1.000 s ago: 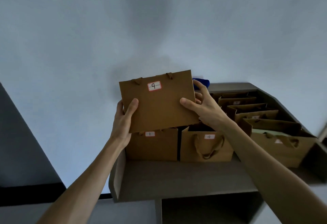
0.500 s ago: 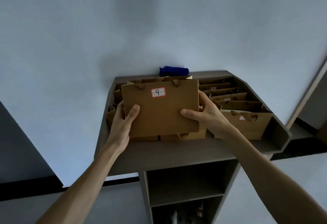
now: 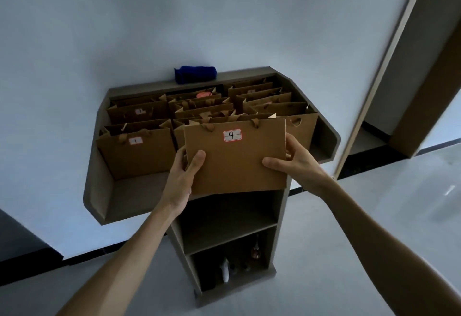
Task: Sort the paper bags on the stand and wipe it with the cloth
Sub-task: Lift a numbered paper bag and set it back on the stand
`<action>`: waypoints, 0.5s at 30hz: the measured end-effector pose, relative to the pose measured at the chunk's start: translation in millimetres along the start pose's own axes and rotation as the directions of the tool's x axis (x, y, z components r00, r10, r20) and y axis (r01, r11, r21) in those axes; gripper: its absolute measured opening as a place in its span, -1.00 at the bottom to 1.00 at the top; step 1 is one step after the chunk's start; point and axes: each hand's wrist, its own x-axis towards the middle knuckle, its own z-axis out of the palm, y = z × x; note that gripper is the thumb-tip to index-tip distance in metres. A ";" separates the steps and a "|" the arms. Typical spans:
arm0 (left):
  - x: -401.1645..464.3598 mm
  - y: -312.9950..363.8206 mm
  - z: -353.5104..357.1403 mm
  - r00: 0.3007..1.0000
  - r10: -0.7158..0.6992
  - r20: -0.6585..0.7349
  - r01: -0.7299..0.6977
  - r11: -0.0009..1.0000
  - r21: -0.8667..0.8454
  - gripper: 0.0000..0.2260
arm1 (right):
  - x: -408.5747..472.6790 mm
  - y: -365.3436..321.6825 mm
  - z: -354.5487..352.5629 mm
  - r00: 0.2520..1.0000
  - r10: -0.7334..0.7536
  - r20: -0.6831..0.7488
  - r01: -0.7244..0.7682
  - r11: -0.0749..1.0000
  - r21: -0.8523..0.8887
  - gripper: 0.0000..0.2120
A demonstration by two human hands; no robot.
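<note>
Gripping one paper bag marked 9 [image 3: 235, 158] with left hand [image 3: 183, 178] and right hand [image 3: 300, 163], thumbs in front. One blue cloth [image 3: 195, 74] on the stand [image 3: 99, 191], far edge. Roughly ten more bags [image 3: 136, 151] in three rows.

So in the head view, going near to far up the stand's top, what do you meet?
Bare front of the stand's top → bag labelled 9, gripped by left hand and right hand → rows of bags → blue cloth.

A pale wall [image 3: 124, 29] fills the upper view, from nine o'clock round to one. At two o'clock a brown door frame [image 3: 424, 66] leans beside it. A black skirting strip [image 3: 104, 256] runs at eight o'clock above the grey floor [image 3: 324, 241]. Small bottles [image 3: 225, 269], blurred, stand at six o'clock, low down
</note>
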 end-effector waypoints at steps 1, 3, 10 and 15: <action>-3.4 -5.7 2.7 1.000 -0.014 0.011 0.013 1.000 0.016 -0.15 | -5.4 6.6 -3.0 1.000 0.017 -0.003 -0.017 1.000 -0.008 -0.21; -10.0 -21.1 5.4 0.999 -0.042 0.033 0.040 0.997 0.069 -0.15 | -17.0 22.3 -8.1 0.998 0.060 0.003 -0.060 0.998 -0.037 -0.20; -41.0 -87.9 9.4 0.977 -0.162 0.139 0.120 0.954 0.274 -0.19 | -52.3 99.5 -23.9 0.983 0.173 0.060 -0.165 0.978 -0.127 -0.19; -43.2 -131.8 10.4 0.935 -0.330 0.130 0.273 0.903 0.333 -0.15 | -65.3 147.2 -25.5 0.973 0.229 0.036 -0.207 0.928 -0.312 -0.17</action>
